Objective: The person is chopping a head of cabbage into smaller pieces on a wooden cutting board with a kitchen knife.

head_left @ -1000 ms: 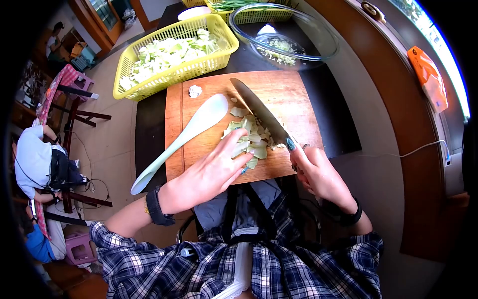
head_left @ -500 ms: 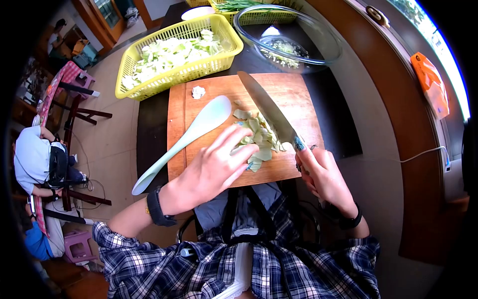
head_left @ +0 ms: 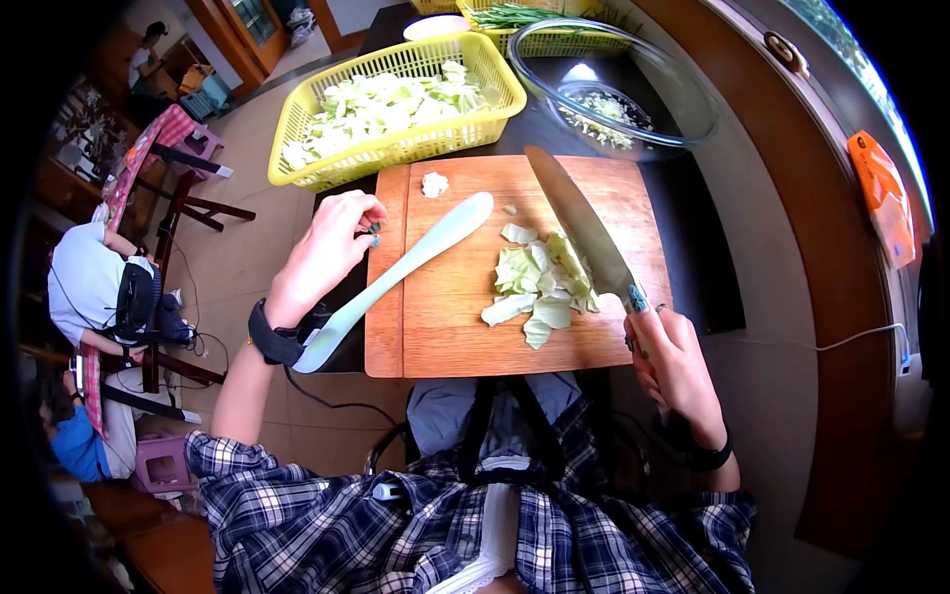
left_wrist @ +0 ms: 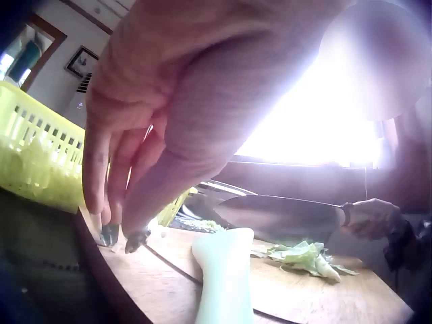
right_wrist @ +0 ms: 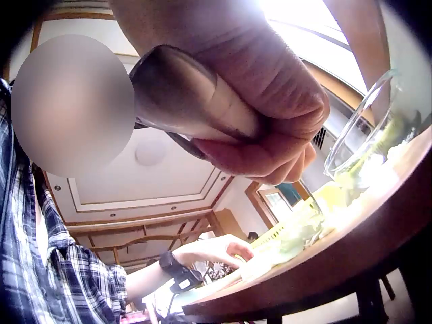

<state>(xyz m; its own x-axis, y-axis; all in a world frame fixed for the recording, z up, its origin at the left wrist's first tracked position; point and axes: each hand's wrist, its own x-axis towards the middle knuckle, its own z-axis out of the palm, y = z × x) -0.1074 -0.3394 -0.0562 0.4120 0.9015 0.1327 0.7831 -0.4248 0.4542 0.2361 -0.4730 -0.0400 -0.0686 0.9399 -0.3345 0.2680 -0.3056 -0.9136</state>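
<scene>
My right hand (head_left: 678, 366) grips the handle of a kitchen knife (head_left: 582, 220), its broad blade angled across the right part of the wooden cutting board (head_left: 445, 332). Beside the blade lies a pile of cut cabbage leaves (head_left: 534, 282). My left hand (head_left: 332, 243) is over the board's left edge, away from the cabbage. In the left wrist view its fingers (left_wrist: 98, 179) point down, tips right at the board's edge, with a small gap to the thumb. A pale blue spoon (head_left: 416, 257) lies diagonally on the board, its handle end reaching past the left edge near my wrist.
Behind the board stand a yellow basket (head_left: 396, 144) of cut cabbage and a glass bowl (head_left: 708, 124) with chopped white bits. A small white lump (head_left: 434, 184) lies at the board's far left. An orange packet (head_left: 884, 198) is on the right; people sit at the far left.
My left hand has left the cabbage pile and moved left to the board's edge, uncovering the leaves. My right hand still holds the knife beside the pile. The view has shifted slightly.
</scene>
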